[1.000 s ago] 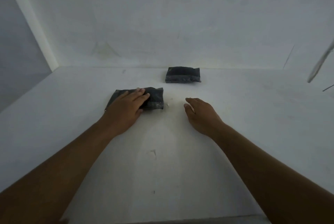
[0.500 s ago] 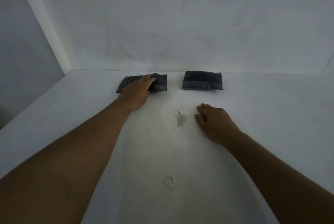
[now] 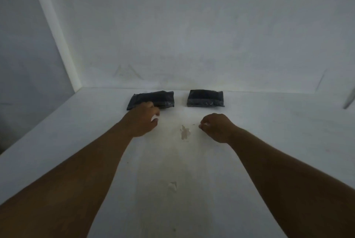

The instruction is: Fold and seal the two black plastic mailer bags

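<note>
**Two folded bags by the far edge**

The left black mailer bag (image 3: 153, 98) lies folded at the far edge of the tabletop (image 3: 269, 141). The left hand (image 3: 141, 120) overlaps its near edge, fingers curled round a white scrap (image 3: 154, 119). The right black mailer bag (image 3: 205, 98) lies folded just beside the first, apart from it. The right hand (image 3: 218, 127) sits nearer, fingers curled; I cannot tell whether it holds anything.
</note>
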### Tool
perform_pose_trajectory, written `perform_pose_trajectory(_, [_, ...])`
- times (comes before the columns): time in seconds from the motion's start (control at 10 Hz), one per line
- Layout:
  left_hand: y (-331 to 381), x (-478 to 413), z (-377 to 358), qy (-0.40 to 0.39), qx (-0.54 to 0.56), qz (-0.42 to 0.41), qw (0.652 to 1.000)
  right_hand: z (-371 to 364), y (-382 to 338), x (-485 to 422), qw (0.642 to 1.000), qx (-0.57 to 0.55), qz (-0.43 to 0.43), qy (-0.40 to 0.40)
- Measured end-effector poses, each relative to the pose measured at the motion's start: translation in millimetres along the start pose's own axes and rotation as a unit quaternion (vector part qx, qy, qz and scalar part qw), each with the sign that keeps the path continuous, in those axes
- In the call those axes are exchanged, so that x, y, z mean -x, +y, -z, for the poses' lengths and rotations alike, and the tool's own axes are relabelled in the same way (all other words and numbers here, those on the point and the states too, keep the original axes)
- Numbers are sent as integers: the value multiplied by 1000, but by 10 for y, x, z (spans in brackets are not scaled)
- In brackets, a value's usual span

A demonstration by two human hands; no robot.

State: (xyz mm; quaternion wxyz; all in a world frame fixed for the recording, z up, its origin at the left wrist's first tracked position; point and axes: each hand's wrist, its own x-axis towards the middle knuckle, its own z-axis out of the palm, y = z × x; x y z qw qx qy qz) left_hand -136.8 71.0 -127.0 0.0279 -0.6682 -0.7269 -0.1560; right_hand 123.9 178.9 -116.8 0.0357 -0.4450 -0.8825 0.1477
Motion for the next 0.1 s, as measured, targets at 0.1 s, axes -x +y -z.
perform_pose_trajectory(0.1, [131, 28, 197, -133, -45, 38, 989, 212, -42, 78, 997, 0, 12, 75])
